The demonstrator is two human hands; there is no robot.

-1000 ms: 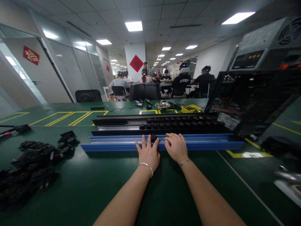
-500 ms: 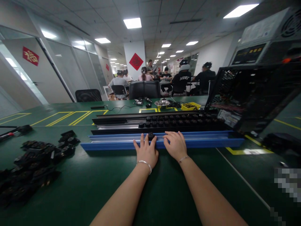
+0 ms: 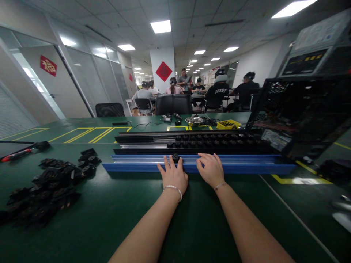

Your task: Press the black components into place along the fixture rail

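A long blue rail (image 3: pixel 246 168) lies across the green table in front of me. In its channel sits a small black part (image 3: pixel 176 157). My left hand (image 3: pixel 174 175) rests on the rail's near wall with its fingers spread, the fingertips touching or right beside the black part. My right hand (image 3: pixel 211 168) lies over the rail further right, its fingers bent and slightly apart, with nothing seen in them. Behind the blue rail are black rails (image 3: pixel 142 150) holding rows of black parts (image 3: pixel 208 141).
A heap of black parts (image 3: pixel 52 186) and a red-handled tool (image 3: pixel 18 155) lie at the left. Toward the back are a metal bowl (image 3: pixel 194 121) and a yellow tray (image 3: pixel 228 125). An open computer case (image 3: pixel 296 113) stands at the right. Several people sit beyond the table.
The whole view has shifted, so the table and rails appear further right. My right hand has moved slightly right along the rail, away from my left hand, which stays by the black part.
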